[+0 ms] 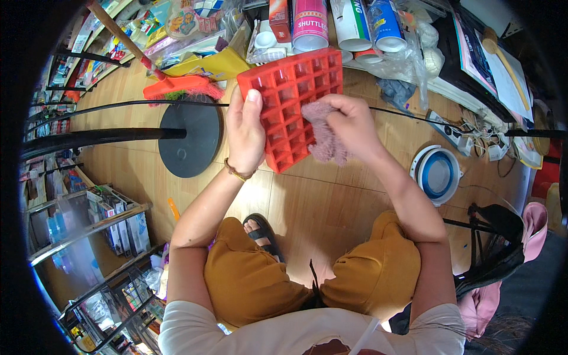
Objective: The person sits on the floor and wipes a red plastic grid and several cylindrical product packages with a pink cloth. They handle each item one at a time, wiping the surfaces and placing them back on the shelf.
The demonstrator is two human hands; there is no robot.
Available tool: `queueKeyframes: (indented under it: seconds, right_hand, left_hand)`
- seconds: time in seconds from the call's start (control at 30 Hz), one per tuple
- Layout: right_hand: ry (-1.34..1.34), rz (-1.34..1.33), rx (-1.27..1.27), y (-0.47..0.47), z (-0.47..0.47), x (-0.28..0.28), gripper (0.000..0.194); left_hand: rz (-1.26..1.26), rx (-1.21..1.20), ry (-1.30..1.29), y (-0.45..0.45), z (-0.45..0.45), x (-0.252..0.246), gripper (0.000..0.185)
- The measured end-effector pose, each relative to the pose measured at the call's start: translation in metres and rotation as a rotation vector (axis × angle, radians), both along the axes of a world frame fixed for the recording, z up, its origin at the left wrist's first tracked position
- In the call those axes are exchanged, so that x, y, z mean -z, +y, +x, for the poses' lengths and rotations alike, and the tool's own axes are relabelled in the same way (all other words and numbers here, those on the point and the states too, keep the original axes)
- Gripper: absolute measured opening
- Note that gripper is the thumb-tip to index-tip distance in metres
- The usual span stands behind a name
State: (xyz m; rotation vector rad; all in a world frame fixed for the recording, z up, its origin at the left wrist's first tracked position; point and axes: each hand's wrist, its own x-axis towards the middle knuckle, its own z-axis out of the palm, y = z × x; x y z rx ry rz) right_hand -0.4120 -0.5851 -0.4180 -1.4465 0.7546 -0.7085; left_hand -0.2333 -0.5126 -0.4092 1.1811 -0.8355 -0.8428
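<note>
A red plastic grid tray point(290, 104) with rows of square compartments is held up in front of me, tilted, above the wooden floor. My left hand point(246, 128) grips its left edge, the thumb lying over the front rim. In my right hand point(353, 124) a mauve fluffy cloth point(326, 133) is pinched between thumb and fingers. The cloth lies against the tray's right side and hides some of the compartments there. Part of the cloth hangs down below my fingers.
A broom point(177, 86) and a round black stand base point(191, 137) are at the left. Shuttlecock tubes point(310, 26) line the far side. To the right sit a collapsible basin point(437, 173) and a power strip point(448, 128). Shelves point(88, 226) flank my left; a black cable point(133, 104) crosses behind the tray.
</note>
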Motion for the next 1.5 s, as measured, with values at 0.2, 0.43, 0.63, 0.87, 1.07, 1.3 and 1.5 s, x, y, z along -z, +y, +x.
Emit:
queueKeyframes:
  seconds: [0.2,0.43,0.63,0.87,1.07,1.3,1.5]
  right_hand:
    - [-0.389,0.219,0.173,-0.013,-0.013,-0.015,0.037]
    - [0.443,-0.86,0.122,0.005,0.005,-0.022,0.035]
    - [0.72,-1.093,0.273,0.023,0.012,-0.015,0.037]
    - [-0.061,0.077,0.049,-0.013,-0.009,-0.005,0.041]
    - [-0.085,0.102,0.23,-0.021,-0.028,-0.011,0.042]
    - [0.605,-1.102,0.158,0.004,0.0,0.008,0.041]
    - [0.488,-0.987,0.332,-0.007,-0.009,0.028,0.053]
  left_hand:
    - [0.143,0.031,0.32,-0.006,0.015,-0.007,0.049]
    - [0.121,0.073,0.249,-0.004,-0.004,-0.007,0.046]
    - [-0.008,0.036,-0.245,0.001,-0.004,-0.005,0.032]
    - [0.05,0.067,0.075,0.005,-0.006,0.003,0.037]
    - [0.177,0.04,0.3,0.002,0.01,-0.001,0.046]
    - [0.171,0.012,0.187,0.006,0.001,0.0,0.042]
    - [0.092,-0.046,0.1,0.011,0.009,-0.006,0.041]
